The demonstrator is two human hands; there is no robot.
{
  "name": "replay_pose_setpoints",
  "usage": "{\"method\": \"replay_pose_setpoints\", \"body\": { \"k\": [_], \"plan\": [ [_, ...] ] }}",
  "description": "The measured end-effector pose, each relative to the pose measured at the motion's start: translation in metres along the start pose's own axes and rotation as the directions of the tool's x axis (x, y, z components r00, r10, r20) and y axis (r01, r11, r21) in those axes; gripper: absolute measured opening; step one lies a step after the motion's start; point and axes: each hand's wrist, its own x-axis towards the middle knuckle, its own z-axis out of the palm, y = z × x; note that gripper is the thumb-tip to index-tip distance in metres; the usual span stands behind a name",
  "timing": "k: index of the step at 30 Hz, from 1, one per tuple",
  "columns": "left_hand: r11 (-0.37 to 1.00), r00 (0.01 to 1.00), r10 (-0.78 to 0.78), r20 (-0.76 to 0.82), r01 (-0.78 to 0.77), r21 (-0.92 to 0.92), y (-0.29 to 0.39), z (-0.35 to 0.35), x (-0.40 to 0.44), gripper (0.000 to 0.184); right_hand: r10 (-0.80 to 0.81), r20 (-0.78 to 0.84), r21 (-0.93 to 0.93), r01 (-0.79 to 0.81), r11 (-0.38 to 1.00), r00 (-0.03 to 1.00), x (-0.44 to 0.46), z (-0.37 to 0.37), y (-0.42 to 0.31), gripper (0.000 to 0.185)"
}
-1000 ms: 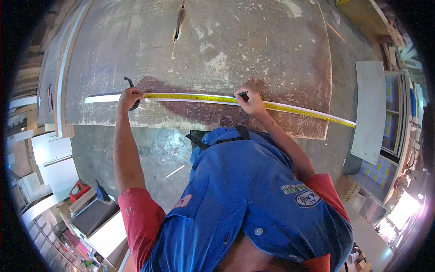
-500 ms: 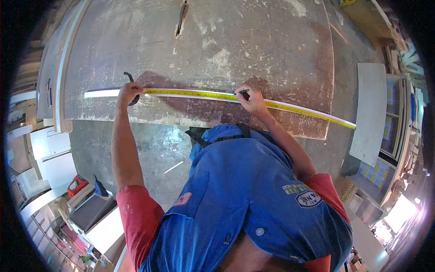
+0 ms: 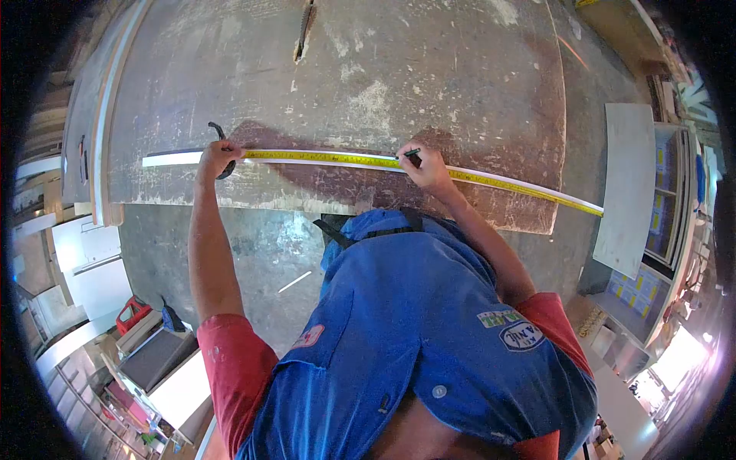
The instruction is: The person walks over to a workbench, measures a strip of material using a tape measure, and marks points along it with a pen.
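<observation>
A long white strip [image 3: 172,160] lies across the worn table near its front edge. The yellow blade of a tape measure [image 3: 322,158] is stretched along the strip, out past the table's right edge. My left hand [image 3: 218,157] is closed on the tape measure at the blade's left end; its dark case and black strap show around the fingers. In my right hand [image 3: 426,166] a dark pen [image 3: 412,153] is gripped, its tip at the blade and strip near the middle. My right palm rests over the strip.
The scuffed brown table [image 3: 230,69] has a slot [image 3: 305,31] at the back. A white panel [image 3: 625,192] stands right of it by shelving. A pale stick [image 3: 294,282] lies on the floor. Boards and a red-handled object [image 3: 133,315] sit at the left.
Almost nothing differs. Both hands keep their places on the tape measure and the pen, and the view has shifted very slightly.
</observation>
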Motion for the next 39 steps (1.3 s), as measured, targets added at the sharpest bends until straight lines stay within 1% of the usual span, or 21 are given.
{"method": "replay_pose_setpoints", "body": {
  "k": [4, 6, 7, 9, 11, 12, 14, 18, 19, 20, 21, 23, 27, 29, 30, 31, 32, 34, 35, 36, 39],
  "plan": [
    [0.999, 0.998, -0.047, 0.035, 0.047, -0.008, -0.003, -0.001, 0.002, 0.024, 0.018, -0.007, 0.035, -0.018, 0.999, 1.000, 0.000, 0.000, -0.001, 0.011],
    [1.000, 1.000, -0.012, 0.024, 0.013, -0.023, -0.002, 0.000, 0.000, 0.024, 0.030, 0.002, 0.043, -0.030, 0.999, 1.000, -0.001, 0.002, 0.000, 0.011],
    [0.999, 1.000, 0.023, 0.011, -0.022, -0.038, -0.001, 0.000, 0.000, 0.023, -0.007, -0.044, 0.032, 0.008, 0.999, 0.999, -0.001, 0.003, 0.000, 0.012],
    [0.999, 1.000, 0.014, 0.027, -0.013, -0.053, 0.001, 0.000, -0.002, 0.023, -0.045, -0.096, 0.019, 0.047, 0.999, 0.994, -0.001, 0.002, -0.001, 0.012],
    [0.998, 0.999, 0.008, 0.042, -0.005, -0.065, 0.005, -0.002, -0.004, 0.023, 0.030, -0.091, 0.055, -0.025, 0.998, 0.995, 0.000, -0.002, -0.005, 0.012],
    [0.997, 0.999, -0.004, 0.034, 0.007, -0.076, 0.005, -0.001, -0.004, 0.023, 0.030, -0.098, 0.057, -0.024, 0.998, 0.995, 0.000, -0.002, -0.004, 0.012],
    [0.998, 0.999, -0.020, 0.040, 0.022, -0.060, 0.005, -0.003, -0.004, 0.025, 0.140, -0.076, 0.210, -0.122, 0.970, 0.987, 0.001, -0.003, -0.002, 0.012],
    [0.998, 1.000, 0.009, 0.020, -0.008, -0.057, -0.005, 0.001, 0.000, 0.027, 0.131, -0.180, 0.284, -0.076, 0.956, 0.975, 0.001, -0.007, -0.008, 0.014],
    [0.999, 1.000, 0.012, 0.020, -0.011, -0.051, -0.008, 0.002, 0.002, 0.027, 0.056, -0.209, 0.097, -0.036, 0.995, 0.976, 0.000, -0.011, -0.009, 0.017],
    [0.998, 1.000, 0.011, 0.016, -0.010, -0.057, -0.011, 0.003, 0.004, 0.028, -0.021, -0.224, -0.095, 0.000, 0.995, 0.974, -0.002, -0.015, -0.009, 0.021],
    [0.998, 1.000, 0.011, 0.012, -0.010, -0.064, -0.011, 0.003, 0.004, 0.029, -0.018, -0.230, -0.091, -0.003, 0.996, 0.973, -0.004, -0.017, -0.005, 0.021],
    [0.999, 0.999, 0.041, 0.020, -0.040, -0.027, -0.011, 0.001, 0.006, 0.030, 0.105, -0.038, -0.259, -0.112, 0.959, 0.994, -0.005, -0.019, 0.003, 0.031],
    [0.999, 0.998, 0.045, 0.046, -0.045, 0.000, -0.006, -0.002, -0.001, 0.033, 0.056, -0.062, -0.295, -0.072, 0.953, 0.997, -0.001, -0.013, 0.003, 0.034],
    [0.971, 0.994, 0.082, 0.078, -0.063, -0.229, -0.029, 0.006, 0.010, 0.033, 0.130, -0.032, -0.292, -0.134, 0.947, 0.991, 0.001, -0.015, 0.002, 0.036],
    [0.992, 0.990, 0.100, 0.101, -0.091, -0.090, -0.019, 0.002, 0.005, 0.031, 0.126, -0.041, -0.288, -0.132, 0.949, 0.991, 0.002, -0.016, 0.001, 0.036],
    [0.982, 0.991, 0.095, 0.092, -0.078, -0.174, -0.016, 0.009, 0.003, 0.028, 0.143, -0.027, -0.297, -0.145, 0.944, 0.989, 0.002, -0.016, 0.000, 0.036],
    [0.976, 0.984, 0.148, 0.103, -0.128, -0.179, -0.013, 0.014, 0.003, 0.027, 0.164, -0.009, -0.305, -0.159, 0.939, 0.986, 0.002, -0.015, -0.001, 0.036],
    [0.949, 0.961, 0.263, 0.089, -0.241, -0.205, 0.002, 0.030, 0.000, 0.025, 0.123, -0.025, -0.302, -0.125, 0.945, 0.992, 0.001, -0.013, 0.005, 0.036],
    [0.950, 0.961, 0.260, 0.088, -0.239, -0.202, 0.006, 0.039, -0.002, 0.025, 0.083, -0.038, -0.304, -0.091, 0.948, 0.996, 0.000, -0.012, 0.008, 0.037],
    [0.951, 0.966, 0.249, 0.075, -0.229, -0.206, 0.030, 0.048, -0.011, 0.025, 0.082, -0.036, -0.301, -0.089, 0.949, 0.996, 0.000, -0.012, 0.008, 0.037],
    [0.960, 0.975, 0.219, 0.031, -0.210, -0.187, 0.090, 0.074, -0.039, 0.026, 0.130, -0.020, -0.320, -0.129, 0.939, 0.991, 0.000, -0.016, -0.003, 0.036]
  ]
}}
